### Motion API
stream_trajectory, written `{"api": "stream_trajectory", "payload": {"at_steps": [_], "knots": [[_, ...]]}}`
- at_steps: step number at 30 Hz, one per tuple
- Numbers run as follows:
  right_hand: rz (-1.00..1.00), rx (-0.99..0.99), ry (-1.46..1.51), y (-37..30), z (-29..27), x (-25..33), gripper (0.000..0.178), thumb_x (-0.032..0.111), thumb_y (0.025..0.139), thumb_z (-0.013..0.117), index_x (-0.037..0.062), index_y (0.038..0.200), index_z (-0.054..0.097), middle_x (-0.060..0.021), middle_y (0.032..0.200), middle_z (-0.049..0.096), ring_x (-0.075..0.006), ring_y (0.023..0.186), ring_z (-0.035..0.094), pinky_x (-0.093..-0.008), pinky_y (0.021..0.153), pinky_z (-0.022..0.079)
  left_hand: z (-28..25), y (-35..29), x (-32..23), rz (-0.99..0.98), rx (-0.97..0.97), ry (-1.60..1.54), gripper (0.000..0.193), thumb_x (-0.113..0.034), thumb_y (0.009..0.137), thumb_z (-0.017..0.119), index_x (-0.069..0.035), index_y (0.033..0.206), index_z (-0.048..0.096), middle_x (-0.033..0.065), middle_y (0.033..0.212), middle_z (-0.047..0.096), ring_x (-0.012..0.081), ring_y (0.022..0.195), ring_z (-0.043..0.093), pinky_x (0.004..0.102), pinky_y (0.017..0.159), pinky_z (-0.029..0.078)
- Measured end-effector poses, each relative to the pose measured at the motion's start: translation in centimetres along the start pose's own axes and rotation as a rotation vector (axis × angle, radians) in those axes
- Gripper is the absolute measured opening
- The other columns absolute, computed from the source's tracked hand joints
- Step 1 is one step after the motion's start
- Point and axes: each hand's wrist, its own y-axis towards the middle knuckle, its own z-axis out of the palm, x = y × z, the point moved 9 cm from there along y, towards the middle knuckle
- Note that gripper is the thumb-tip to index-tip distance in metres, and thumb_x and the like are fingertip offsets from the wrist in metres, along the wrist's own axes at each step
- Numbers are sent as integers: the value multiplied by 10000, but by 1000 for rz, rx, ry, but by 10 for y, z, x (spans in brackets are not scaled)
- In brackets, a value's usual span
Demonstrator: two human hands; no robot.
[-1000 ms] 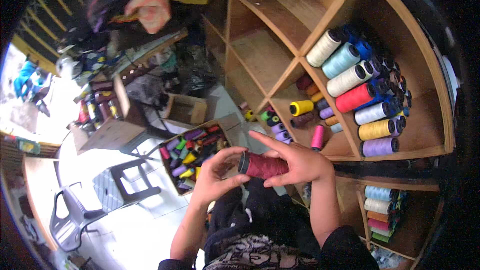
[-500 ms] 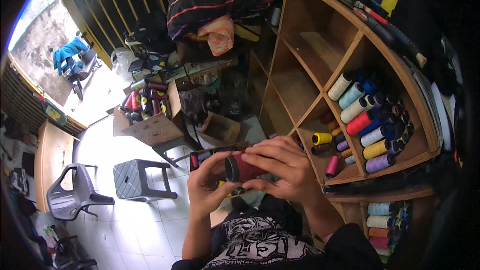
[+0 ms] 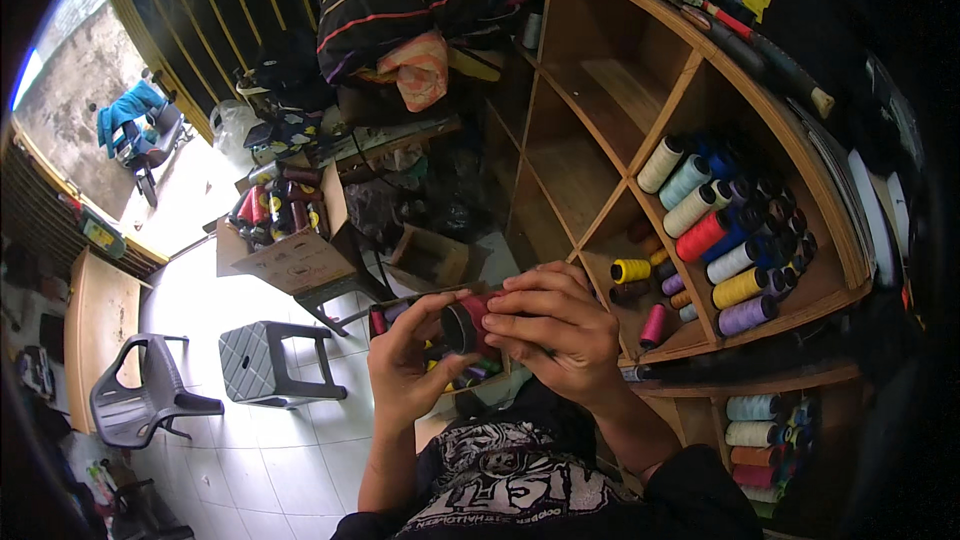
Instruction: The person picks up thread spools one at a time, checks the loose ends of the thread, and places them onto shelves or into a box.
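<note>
Between my two hands is a dark red thread spool (image 3: 482, 312) with a black end turned toward the left. My left hand (image 3: 408, 365) closes round the black end, thumb below and fingers above. My right hand (image 3: 556, 332) wraps its fingers over the red thread side. Behind and below my hands, partly hidden by them, sits a box with several thread spools (image 3: 398, 310) of mixed colours. To the right, a wooden shelf (image 3: 600, 162) has a compartment filled with thread spools (image 3: 705, 212), and a smaller group beside it includes a yellow spool (image 3: 630, 270) and a pink spool (image 3: 653, 324).
A cardboard box (image 3: 295, 265) full of spools rests on a stool at the back left. A smaller open carton (image 3: 432, 258) stands beside it. A grey plastic stool (image 3: 265, 360) and a grey armchair (image 3: 145, 390) stand on the tiled floor. More spools (image 3: 755, 435) lie on the lower right shelf.
The view has shifted slightly, so the surroundings appear a little further left. Both hands still hold the red spool, and the right fingers have shifted a little on it.
</note>
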Motion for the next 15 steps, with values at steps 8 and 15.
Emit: {"api": "stream_trajectory", "payload": {"at_steps": [8, 15], "knots": [[115, -37, -27, -5, -3, 7, 149, 40, 744, 734, 30, 868, 652, -74, 955, 659, -244, 979, 622, -381, 858, 460, -5, -11, 0, 61, -118, 143, 572, 93, 720, 711, 92, 1237, 464, 233, 1239, 535, 286, 1110, 576, 389, 936, 498], [452, -10, 289, -30, 14, -7, 74, 26, 792, 686, -15, 841, 649, -114, 888, 664, -200, 828, 652, -300, 733, 500, -22, -22, -7, 138, -329, 120, 586, 117, 735, 688, 74, 1256, 423, 226, 1251, 507, 289, 1141, 550, 400, 967, 490]]}}
